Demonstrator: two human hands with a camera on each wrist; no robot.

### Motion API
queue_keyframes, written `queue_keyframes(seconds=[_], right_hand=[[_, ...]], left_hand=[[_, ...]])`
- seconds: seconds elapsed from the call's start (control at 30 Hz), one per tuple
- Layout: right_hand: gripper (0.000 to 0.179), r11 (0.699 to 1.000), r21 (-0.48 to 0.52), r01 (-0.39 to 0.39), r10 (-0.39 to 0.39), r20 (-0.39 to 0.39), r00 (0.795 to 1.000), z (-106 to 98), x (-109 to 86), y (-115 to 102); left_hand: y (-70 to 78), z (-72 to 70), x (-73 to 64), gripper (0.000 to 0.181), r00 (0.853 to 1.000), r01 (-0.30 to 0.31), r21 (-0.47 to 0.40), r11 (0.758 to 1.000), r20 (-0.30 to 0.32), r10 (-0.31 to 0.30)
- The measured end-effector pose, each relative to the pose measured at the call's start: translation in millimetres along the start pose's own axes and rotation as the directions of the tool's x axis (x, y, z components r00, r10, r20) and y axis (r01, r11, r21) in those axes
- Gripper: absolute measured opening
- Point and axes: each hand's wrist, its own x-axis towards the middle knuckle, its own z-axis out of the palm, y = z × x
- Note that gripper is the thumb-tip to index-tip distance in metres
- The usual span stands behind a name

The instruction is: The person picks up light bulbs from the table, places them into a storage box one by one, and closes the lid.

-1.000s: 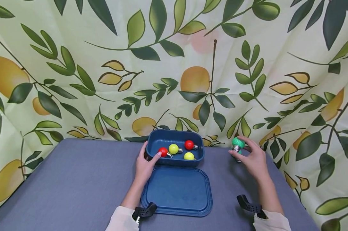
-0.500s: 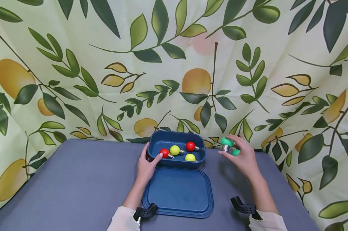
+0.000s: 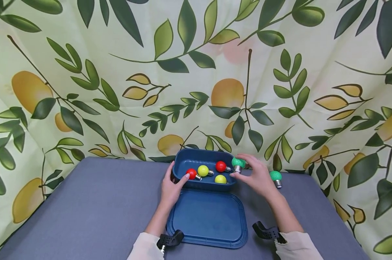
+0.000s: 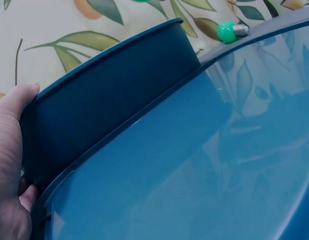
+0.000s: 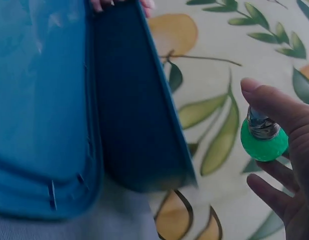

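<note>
A dark blue box (image 3: pixel 196 185) stands at the table's far edge, with two red bulbs (image 3: pixel 220 166) and two yellow bulbs (image 3: pixel 203 170) lying inside. My left hand (image 3: pixel 171 187) grips the box's left end, thumb over the rim. In my right hand (image 3: pixel 255 176) a green light bulb (image 3: pixel 238 162) is pinched between thumb and fingers, its metal base pointing down, at the box's right end. The right wrist view shows this green bulb (image 5: pixel 264 142) beside the box wall (image 5: pixel 137 100). Another green bulb (image 3: pixel 275 176) lies on the table to the right of my right hand.
A flat blue lid (image 3: pixel 207 216) lies on the grey tablecloth (image 3: pixel 95 209) directly in front of the box. Behind the table hangs a cloth (image 3: pixel 189 83) printed with leaves and fruit. Each wrist wears a black camera mount (image 3: pixel 169 238).
My right hand has carried the green bulb left, from over the table to the box's right end. The second green bulb is now fully uncovered. The left hand keeps its grip on the box.
</note>
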Motion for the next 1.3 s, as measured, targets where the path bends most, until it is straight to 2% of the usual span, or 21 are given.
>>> queue_keyframes(seconds=[0.17, 0.43, 0.73, 0.93, 1.3], right_hand=[[0.06, 0.998, 0.035, -0.05, 0.048, 0.046, 0.998, 18, 9.3, -9], [0.058, 0.992, 0.065, -0.109, 0.105, 0.066, 0.992, 39, 26.9, -17], [0.06, 0.987, 0.024, -0.16, 0.157, 0.1, 0.982, 61, 43.6, -23], [0.057, 0.978, -0.01, -0.207, 0.207, 0.134, 0.969, 77, 49.0, -20], [0.058, 0.95, -0.045, -0.31, 0.313, 0.182, 0.932, 99, 54.9, -18]], left_hand=[[1.0, 0.6, -1.3, 0.079, 1.0, -0.005, 0.002, 1.0, -0.006, 0.005], [0.3, 2.5, -1.3, 0.079, 0.999, -0.023, -0.003, 1.0, -0.025, 0.023], [0.0, 2.1, -0.1, 0.078, 0.999, -0.022, -0.017, 1.0, -0.023, 0.022], [-0.9, 1.9, 0.1, 0.078, 1.0, -0.02, -0.01, 1.0, -0.021, 0.02], [0.4, 1.7, 0.0, 0.077, 1.0, -0.01, -0.011, 1.0, -0.017, 0.01]])
